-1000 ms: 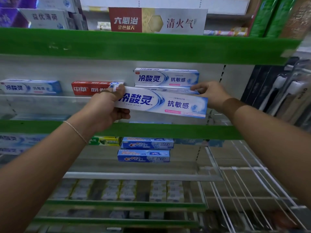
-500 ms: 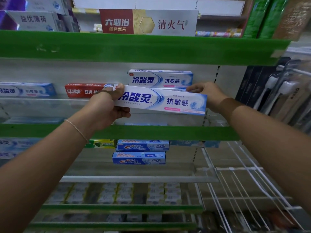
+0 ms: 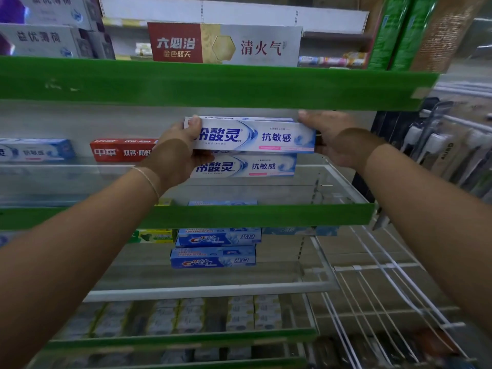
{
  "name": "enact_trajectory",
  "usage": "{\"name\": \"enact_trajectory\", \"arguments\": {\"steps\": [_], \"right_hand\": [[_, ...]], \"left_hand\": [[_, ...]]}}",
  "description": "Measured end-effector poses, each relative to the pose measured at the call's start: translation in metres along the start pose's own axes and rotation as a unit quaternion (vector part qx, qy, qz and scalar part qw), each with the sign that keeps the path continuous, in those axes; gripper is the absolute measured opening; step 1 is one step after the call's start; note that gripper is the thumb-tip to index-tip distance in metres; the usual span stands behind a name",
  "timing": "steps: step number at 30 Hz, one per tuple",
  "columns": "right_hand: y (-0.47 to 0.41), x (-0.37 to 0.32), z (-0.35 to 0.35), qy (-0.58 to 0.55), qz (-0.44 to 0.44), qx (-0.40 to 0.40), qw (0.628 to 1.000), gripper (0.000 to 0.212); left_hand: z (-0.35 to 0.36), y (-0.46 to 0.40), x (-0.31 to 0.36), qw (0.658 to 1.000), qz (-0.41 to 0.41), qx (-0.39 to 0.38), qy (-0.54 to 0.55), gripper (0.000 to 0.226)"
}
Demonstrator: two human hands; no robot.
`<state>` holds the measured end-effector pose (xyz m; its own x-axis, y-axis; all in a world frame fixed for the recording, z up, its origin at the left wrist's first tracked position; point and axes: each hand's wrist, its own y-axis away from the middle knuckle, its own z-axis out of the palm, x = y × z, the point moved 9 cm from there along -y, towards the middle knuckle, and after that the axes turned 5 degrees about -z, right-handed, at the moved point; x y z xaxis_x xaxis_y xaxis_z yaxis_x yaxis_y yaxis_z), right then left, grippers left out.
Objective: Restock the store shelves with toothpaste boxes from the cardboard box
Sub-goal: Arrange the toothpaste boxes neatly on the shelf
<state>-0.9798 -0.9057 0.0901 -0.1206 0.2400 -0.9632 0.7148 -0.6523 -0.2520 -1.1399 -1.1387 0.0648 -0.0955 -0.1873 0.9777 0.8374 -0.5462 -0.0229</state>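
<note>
While left hand (image 3: 177, 153) and right hand (image 3: 330, 137) grip its ends for level seating, white toothpaste box (image 3: 255, 135) sits atop matching box (image 3: 246, 166), mid shelf (image 3: 239, 217), near right edge.

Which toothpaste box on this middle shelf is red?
The red box, left of the left hand. The other boxes on that shelf are white and blue.

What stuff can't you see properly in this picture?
- Head view: the cardboard box is out of frame.
- First character on the held toothpaste box is covered by the left hand.
- Red box: its right end is hidden behind that hand.
- Bottom-shelf boxes are too blurred to read.
- Right hand: fingertips hidden behind the box end.
</note>
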Motion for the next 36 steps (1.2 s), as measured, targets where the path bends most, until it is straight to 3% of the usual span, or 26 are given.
{"name": "enact_trajectory", "arguments": {"steps": [2,6,11,21,36], "right_hand": [[-0.002,-0.001,-0.002,-0.009,-0.025,-0.003,1.0,0.013],[-0.004,-0.001,-0.006,-0.02,-0.058,0.037,0.997,0.01],[-0.011,0.007,-0.016,0.019,-0.096,0.086,0.992,0.009],[-0.019,0.018,-0.019,0.023,-0.11,0.13,0.985,0.013],[-0.023,0.019,-0.003,0.07,-0.126,0.122,0.982,0.013]], "left_hand": [[0.002,-0.004,0.007,0.999,0.024,0.014,-0.033,0.022],[0.006,-0.009,0.028,0.959,0.111,0.029,-0.258,0.031],[0.005,-0.019,0.032,0.921,0.118,0.029,-0.369,0.05],[0.005,-0.038,0.008,0.961,0.007,0.025,-0.275,0.057],[-0.006,-0.04,0.012,0.94,0.024,0.067,-0.334,0.043]]}}
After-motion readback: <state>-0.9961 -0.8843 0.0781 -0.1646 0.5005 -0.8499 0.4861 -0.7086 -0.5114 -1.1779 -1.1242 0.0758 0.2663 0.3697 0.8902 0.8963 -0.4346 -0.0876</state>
